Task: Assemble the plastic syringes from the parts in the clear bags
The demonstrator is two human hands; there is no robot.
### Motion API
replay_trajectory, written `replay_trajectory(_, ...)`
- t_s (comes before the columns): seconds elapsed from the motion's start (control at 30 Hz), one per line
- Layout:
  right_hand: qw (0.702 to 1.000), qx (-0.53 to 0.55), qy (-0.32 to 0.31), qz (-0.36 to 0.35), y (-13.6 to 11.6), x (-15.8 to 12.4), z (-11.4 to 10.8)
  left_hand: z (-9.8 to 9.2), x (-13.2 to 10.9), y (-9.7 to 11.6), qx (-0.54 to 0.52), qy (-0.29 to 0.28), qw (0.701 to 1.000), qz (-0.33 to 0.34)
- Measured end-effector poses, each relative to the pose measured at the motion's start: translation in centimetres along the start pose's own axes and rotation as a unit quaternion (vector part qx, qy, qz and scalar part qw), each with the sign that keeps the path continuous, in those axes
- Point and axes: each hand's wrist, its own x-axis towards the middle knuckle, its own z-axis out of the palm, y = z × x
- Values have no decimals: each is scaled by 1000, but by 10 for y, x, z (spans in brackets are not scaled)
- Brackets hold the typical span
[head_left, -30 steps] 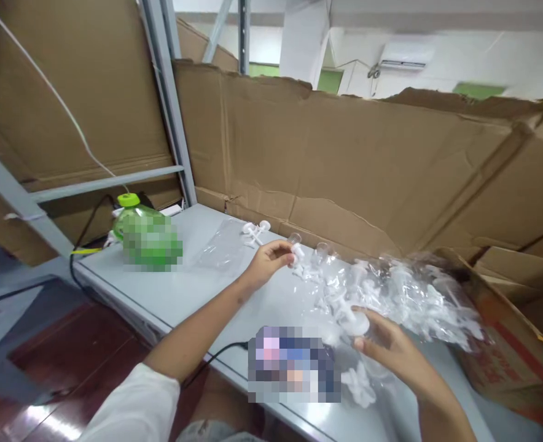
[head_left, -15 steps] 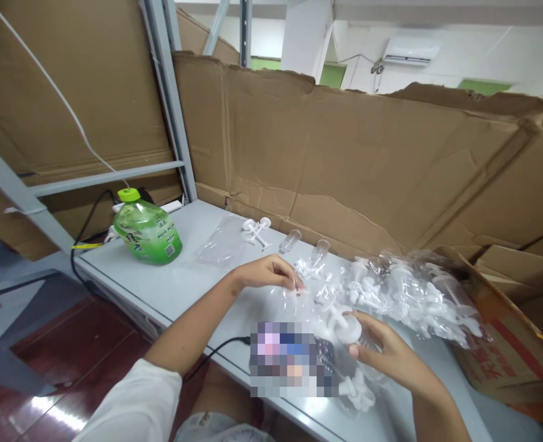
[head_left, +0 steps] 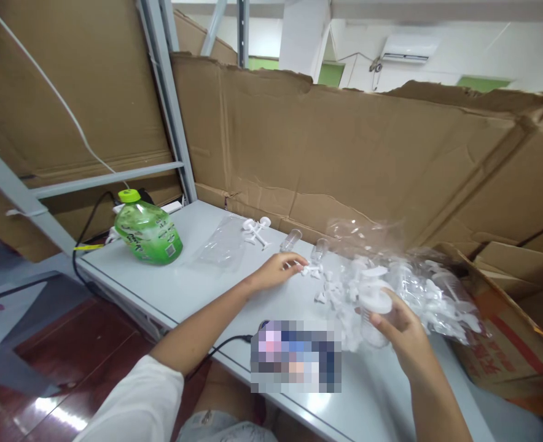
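My right hand (head_left: 398, 316) grips a clear ribbed plastic cylinder with a white round top (head_left: 375, 302), raised over the right side of the table and slightly blurred. Small white plastic parts (head_left: 331, 288) lie scattered to its left. My left hand (head_left: 278, 270) hovers low beside them, fingers curved and apart, the tips at or close to a small white part (head_left: 315, 269); whether they touch is unclear. Behind that hand lie two clear ribbed cylinders (head_left: 291, 240) and white plunger-like pieces (head_left: 256, 232).
Clear bags of white parts (head_left: 437, 301) are heaped at the right, beside an open cardboard box (head_left: 506, 350). A pixelated phone-like object (head_left: 294, 356) with a black cable lies near the front edge. A green bottle (head_left: 147, 230) and a flat clear bag (head_left: 220, 242) are at the left.
The clear bag between my hands has moved away to the back right, and my left hand has let go of it. My right hand has shifted up and right with the cylinder.
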Motion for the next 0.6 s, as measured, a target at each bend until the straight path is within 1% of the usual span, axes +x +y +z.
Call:
replay_trajectory(0.07,998,51,47,4,2,1,0,11,-1,-3,119,-67,989,53)
replay_trajectory(0.13,992,84,92,1,0,3,1,24,-1,-6,199,-130,966,102)
replay_trajectory(0.23,986,103,133,-5,-7,4,3,41,2,-10,259,-189,936,147)
replay_trajectory(0.3,985,105,140,-7,-12,5,5,47,5,-14,275,-207,925,161)
replay_trajectory(0.37,986,102,133,-8,-14,5,6,48,6,-17,279,-206,925,157)
replay_trajectory(0.5,991,70,114,-11,-10,4,4,40,4,-18,262,-185,941,109)
replay_trajectory(0.57,992,24,120,-3,-7,4,1,34,2,-15,216,-149,961,86)
replay_trajectory(0.6,994,-3,113,8,-6,4,-2,31,2,-13,179,-118,974,76)
